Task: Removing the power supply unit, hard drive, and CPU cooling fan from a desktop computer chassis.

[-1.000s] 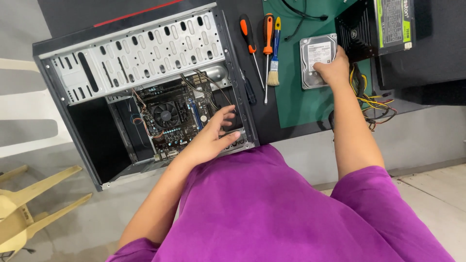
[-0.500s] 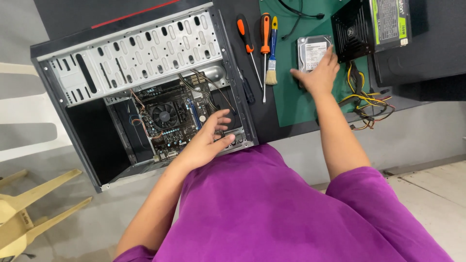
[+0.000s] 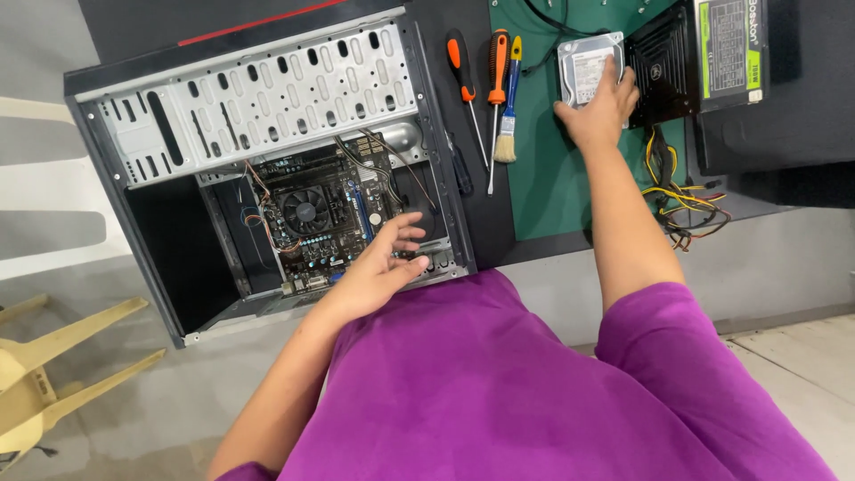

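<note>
Open PC case point(image 3: 258, 116) lies on its side at the left of the desk point(image 3: 802, 116), side panel off, motherboard point(image 3: 329, 218) with fan and wiring mounted inside; drive cage looks empty as far as I can see. Left hand point(image 3: 378, 267) rests at the case's near edge, fingers apart, gripping nothing. Next right: two orange-handled screwdrivers point(image 3: 481, 80) and a small brush point(image 3: 508, 116), untouched. Right hand point(image 3: 601, 111) lies on the hard drive point(image 3: 583, 67) on the green mat point(image 3: 552, 191), fingers spread over it, not clearly clamped. Drive is still outside the case. Power supply point(image 3: 695, 58) touches or nearly touches the drive's right side, loose cables point(image 3: 681, 191) beside the forearm; tight there, clear path left over the tools.
</note>
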